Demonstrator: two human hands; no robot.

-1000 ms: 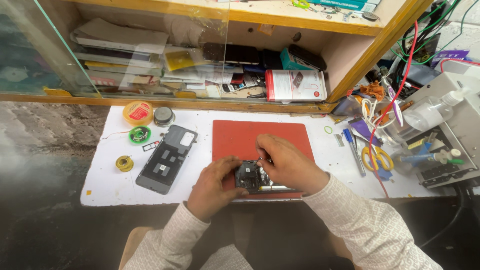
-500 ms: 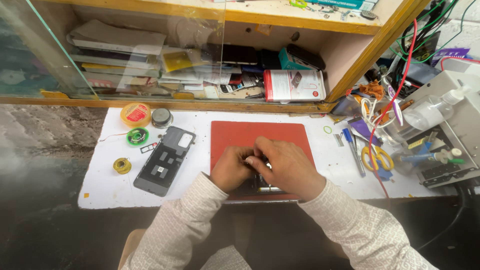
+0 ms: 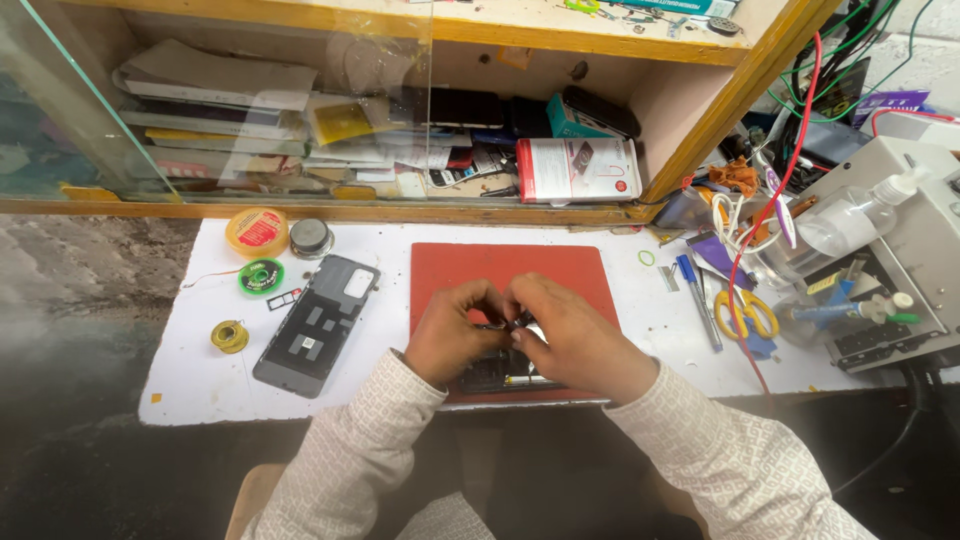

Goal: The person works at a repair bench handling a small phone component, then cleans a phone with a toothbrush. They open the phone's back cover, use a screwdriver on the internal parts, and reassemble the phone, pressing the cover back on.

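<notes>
Hands point(image 3: 520, 335) now closer together over phone point(image 3: 500, 372)

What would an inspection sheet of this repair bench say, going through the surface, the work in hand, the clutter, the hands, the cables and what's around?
Surface: white bench top with a red mat in the middle.
Job's things: small dark device on the mat, mostly hidden under the hands.
Clutter: opened phone shell, tape rolls, yellow scissors, blue pen.
Grips: left hand and right hand both pinch at the device, fingertips together.
Cables: red wire runs down the right side; green ones behind.
Surroundings: wooden shelf of boxes and papers behind glass; grey machine at right.
</notes>
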